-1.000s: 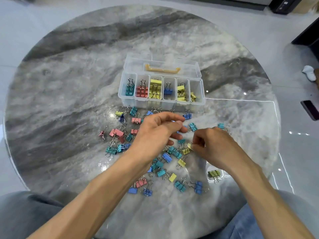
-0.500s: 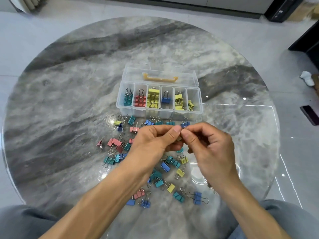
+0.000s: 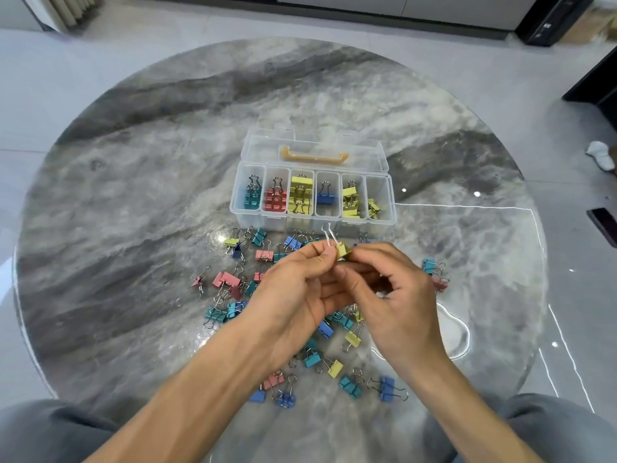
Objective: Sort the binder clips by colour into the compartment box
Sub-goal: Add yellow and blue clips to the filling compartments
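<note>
Fingertips: thumb and forefinger of both hands meet on one yellow binder clip (image 3: 343, 251); its wire handles stick up and away from the person
Left hand (image 3: 300, 295): curled, thumb and forefinger pinching the left side of the yellow clip; the other fingers are folded beneath
Right hand (image 3: 397, 295): curled, pinching the right side of the same clip; it is touching the left hand at the fingertips
Held clip: raised above the table, just in front of the box's near wall
Loose clips (image 3: 347, 385): teal, pink, blue and yellow ones scattered on the table under and around both hands; a teal and pink pair (image 3: 434, 274) lies to the right of the right hand
Compartment box (image 3: 380, 225): clear plastic, lid open and lying back, with a yellow handle (image 3: 314, 157) on the lid; it has six compartments in a row
Compartments, left to right: teal clips (image 3: 251, 197); red clips (image 3: 276, 198); yellow clips (image 3: 300, 195); one blue clip (image 3: 325, 197); yellow clips again; a few yellow-green clips in the last
Table (image 3: 133, 195): round, grey marbled, glossy
Foreground: both forearms bare; grey trouser legs (image 3: 50, 432) at the lower corners
</note>
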`<state>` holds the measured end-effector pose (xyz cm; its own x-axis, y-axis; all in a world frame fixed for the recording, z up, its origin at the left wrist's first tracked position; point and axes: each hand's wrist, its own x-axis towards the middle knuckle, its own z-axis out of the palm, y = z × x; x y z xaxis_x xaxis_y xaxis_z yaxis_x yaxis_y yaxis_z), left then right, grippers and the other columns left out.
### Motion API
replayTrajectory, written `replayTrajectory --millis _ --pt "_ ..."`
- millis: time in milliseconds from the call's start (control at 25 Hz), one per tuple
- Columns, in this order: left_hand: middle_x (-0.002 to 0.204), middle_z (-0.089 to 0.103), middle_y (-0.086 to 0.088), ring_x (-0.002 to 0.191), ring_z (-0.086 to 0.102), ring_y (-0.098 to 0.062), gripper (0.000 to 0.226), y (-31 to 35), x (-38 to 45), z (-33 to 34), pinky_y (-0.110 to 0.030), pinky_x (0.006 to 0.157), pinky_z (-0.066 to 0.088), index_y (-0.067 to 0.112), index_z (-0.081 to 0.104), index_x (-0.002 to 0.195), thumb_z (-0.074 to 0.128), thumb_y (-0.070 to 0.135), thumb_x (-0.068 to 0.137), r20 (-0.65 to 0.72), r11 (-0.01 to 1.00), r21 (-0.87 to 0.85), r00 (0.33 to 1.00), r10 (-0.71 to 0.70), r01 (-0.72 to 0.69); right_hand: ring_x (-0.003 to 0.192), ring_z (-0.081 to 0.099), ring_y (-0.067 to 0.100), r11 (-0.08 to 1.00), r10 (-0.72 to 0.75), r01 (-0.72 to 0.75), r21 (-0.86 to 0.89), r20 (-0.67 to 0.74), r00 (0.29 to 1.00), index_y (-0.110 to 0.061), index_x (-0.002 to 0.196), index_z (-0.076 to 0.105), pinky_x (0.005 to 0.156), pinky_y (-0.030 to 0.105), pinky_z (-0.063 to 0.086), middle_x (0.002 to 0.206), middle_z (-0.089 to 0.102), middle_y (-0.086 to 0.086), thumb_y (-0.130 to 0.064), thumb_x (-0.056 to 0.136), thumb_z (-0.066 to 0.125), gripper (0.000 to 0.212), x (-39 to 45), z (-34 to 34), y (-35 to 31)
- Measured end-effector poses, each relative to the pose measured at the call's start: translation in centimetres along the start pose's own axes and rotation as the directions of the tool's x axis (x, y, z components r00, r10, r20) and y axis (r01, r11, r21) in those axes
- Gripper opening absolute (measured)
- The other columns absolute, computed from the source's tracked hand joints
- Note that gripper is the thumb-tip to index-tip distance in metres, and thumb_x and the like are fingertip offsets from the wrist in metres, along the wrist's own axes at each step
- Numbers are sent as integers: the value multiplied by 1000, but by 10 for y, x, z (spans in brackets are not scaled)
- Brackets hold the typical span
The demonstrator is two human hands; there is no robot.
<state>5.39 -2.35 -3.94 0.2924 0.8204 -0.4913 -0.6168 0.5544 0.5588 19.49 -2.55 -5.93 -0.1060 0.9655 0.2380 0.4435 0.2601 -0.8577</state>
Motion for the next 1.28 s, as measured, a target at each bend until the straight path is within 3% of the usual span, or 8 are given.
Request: replayTrajectory --millis 120,280,440,560,760,920,1000,1280 --pt "109 69 -24 100 69 -34 17 0 0 0 -38 85 59 8 60 107 56 16 91 32 1000 13 999 -1 0 84 69 13 993 57 -48 109 -75 996 -19 91 74 71 18 51 89 71 -7 -18 86 74 6 0 -3 -6" --pt "98 73 -13 87 71 -25 8 1 1 1 -35 81 53 17 70 84 63 12 87 -4 992 123 1000 -2 3 64 69 11 894 296 -238 381 -101 950 -20 80 73 59 20 53 73 74 -1 -4 82 75 17 7 -10 -13" --pt "90 76 -11 82 74 -23 17 1 3 -3 -30 74 53 12 72 92 57 3 92 -63 984 168 996 63 -51 61 65 13 840 330 -284 462 -20 944 -14 78 71 57 21 51 71 71 4 1 79 76 16 16 -9 -8" --pt "91 75 -12 81 72 -21 21 3 3 -3 -29 72 55 9 71 103 57 0 89 -77 982 181 995 69 -54 70 67 16 898 271 -260 356 19 962 -19 83 71 67 31 58 78 72 3 0 80 78 20 10 -8 -10" --pt "105 76 -8 89 69 -19 25 0 6 -5 -30 74 53 17 67 115 61 11 92 -164 964 264 986 15 29 67 61 2 989 121 -99 107 -229 966 -25 86 70 64 16 49 76 69 -9 -11 82 78 17 77 -34 5" --pt "109 75 -6 91 66 -17 21 -5 6 -8 -30 74 53 18 70 110 64 14 91 -223 946 317 975 3 69 80 58 7 937 -9 19 -349 28 1000 -20 98 73 74 31 52 88 69 -10 -18 85 77 14 147 -22 38" --pt "110 74 -5 91 66 -16 20 -3 6 -7 -31 75 52 19 71 109 65 14 90 -218 945 322 976 12 60 91 52 12 854 -5 90 -513 164 986 -24 96 72 75 30 40 94 69 -10 -23 86 75 9 159 -14 48" --pt "112 74 -5 90 66 -15 20 -2 6 -7 -28 71 52 20 73 108 65 15 90 -205 940 335 979 11 60 97 42 15 720 -57 274 -638 339 939 -22 98 76 81 32 36 107 68 -7 -24 93 66 12 160 -12 47"
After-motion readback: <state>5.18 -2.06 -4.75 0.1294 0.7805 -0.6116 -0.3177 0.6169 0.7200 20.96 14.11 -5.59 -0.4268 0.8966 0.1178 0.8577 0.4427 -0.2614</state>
